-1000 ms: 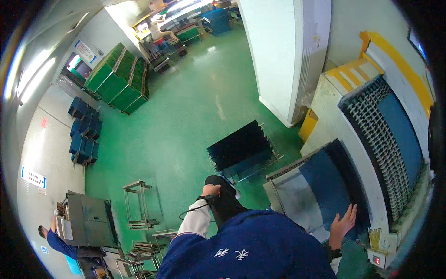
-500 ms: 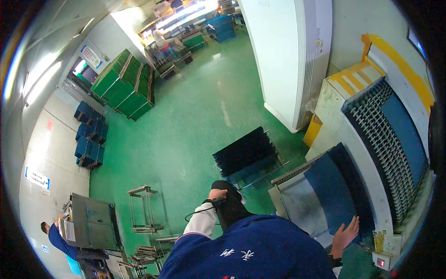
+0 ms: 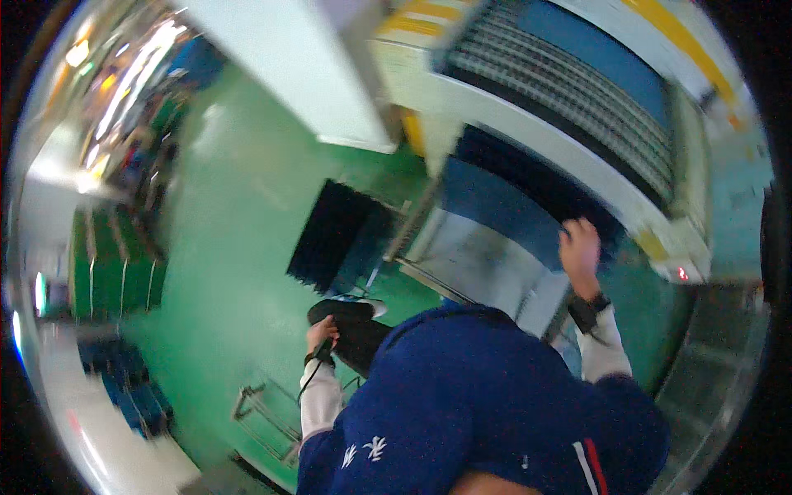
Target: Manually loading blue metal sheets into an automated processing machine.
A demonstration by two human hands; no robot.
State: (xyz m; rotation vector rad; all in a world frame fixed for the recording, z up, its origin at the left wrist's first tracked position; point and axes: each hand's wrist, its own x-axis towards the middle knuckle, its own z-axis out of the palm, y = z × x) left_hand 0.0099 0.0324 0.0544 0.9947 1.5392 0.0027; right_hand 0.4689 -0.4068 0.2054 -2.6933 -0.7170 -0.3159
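Green floor (image 3: pixel 231 214) under everything, glossy, blurred toward the rim; white pillar (image 3: pixel 289 58) at upper left of centre, yellow box (image 3: pixel 412 132) tucked beside its base. Pale machine (image 3: pixel 404 70) fills the upper right, bank of rollers (image 3: pixel 569 107) across its front, blue sheet (image 3: pixel 594 41) along the rollers' far side, small red light (image 3: pixel 682 273) at its lower right corner.

Blue panel (image 3: pixel 495 202) lies across the far part of a grey metal tray (image 3: pixel 474 247) in front of the machine — dark navy band (image 3: pixel 528 169) just behind it, on the machine side. Right hand (image 3: pixel 581 252) is at the panel's right end, so most of the panel stretches off to the hand's left and away from the body. Its fingers look bent and close together, but they are smeared; cannot tell if they pinch the edge, press on it or hover just above. Black wristband (image 3: pixel 587 312) below that hand.

Left hand (image 3: pixel 322 332) is well apart from the panel, down at the knee of the black trousers (image 3: pixel 359 342), fingers partly curled — cannot tell whether anything is in them. Dark, ridged rack (image 3: pixel 338 235) sits on the floor beyond that knee, left of the tray. Metal frame (image 3: pixel 268 421) on the floor at lower left; green crates (image 3: pixel 115 280) and blue bins (image 3: pixel 132 388) farther left.
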